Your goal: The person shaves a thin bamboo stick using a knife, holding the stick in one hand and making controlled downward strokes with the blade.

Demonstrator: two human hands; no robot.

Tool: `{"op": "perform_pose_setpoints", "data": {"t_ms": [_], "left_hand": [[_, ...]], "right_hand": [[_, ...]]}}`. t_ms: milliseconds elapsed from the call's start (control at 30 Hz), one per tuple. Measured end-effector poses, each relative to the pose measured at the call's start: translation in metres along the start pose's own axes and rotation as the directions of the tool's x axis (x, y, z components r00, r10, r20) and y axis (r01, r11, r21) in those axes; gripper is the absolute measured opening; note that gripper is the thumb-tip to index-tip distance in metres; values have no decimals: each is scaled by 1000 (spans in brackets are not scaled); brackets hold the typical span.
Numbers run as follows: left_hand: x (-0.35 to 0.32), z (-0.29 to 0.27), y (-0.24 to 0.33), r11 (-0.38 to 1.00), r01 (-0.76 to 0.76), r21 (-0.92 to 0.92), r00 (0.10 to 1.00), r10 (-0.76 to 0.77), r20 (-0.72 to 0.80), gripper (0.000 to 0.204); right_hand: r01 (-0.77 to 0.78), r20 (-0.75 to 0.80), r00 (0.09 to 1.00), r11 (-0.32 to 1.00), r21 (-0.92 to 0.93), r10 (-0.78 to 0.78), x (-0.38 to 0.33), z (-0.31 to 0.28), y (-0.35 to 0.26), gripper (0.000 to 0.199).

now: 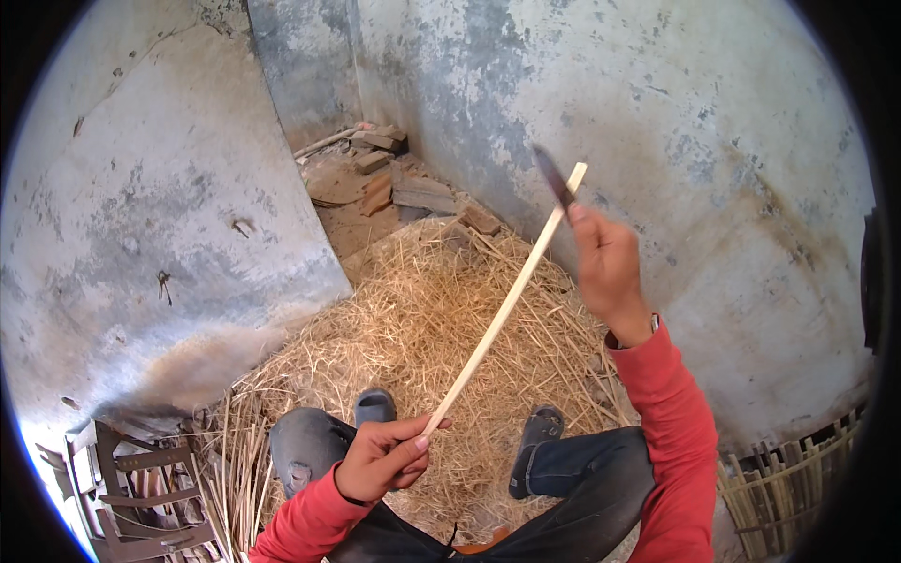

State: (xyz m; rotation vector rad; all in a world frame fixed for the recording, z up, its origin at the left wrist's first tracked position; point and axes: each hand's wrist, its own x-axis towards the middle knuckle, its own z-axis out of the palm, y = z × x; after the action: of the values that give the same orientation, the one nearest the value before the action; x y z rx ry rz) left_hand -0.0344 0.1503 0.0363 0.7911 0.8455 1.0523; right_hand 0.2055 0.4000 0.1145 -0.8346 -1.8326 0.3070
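My left hand (pixel 387 457) is closed around the near end of a long pale wooden strip (pixel 496 324), thumb on top. The strip slants up and to the right, away from me. My right hand (pixel 608 267) is closed on a knife (pixel 552 176) with a dark blade, its handle mostly hidden in the fist. That blade points up and to the left and crosses the strip near its far end; I cannot tell whether the two touch.
Pale shavings (pixel 422 319) cover the floor around my feet. Long thin strips (pixel 235 469) lie at the left, beside a dark wooden chair frame (pixel 150 479). Bricks (pixel 375 150) lie in the far corner between worn plaster walls. A slatted basket (pixel 784 493) stands at the right.
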Motion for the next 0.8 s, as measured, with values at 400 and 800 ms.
{"op": "perform_pose_setpoints", "data": {"t_ms": [400, 800], "left_hand": [[6, 5, 1, 994, -99, 48, 982, 106, -155, 36], [-1, -3, -3, 994, -86, 68, 994, 90, -57, 38]], "right_hand": [[121, 326, 940, 992, -29, -105, -48, 24, -35, 36], [68, 416, 909, 992, -104, -18, -47, 13, -32, 43]]}}
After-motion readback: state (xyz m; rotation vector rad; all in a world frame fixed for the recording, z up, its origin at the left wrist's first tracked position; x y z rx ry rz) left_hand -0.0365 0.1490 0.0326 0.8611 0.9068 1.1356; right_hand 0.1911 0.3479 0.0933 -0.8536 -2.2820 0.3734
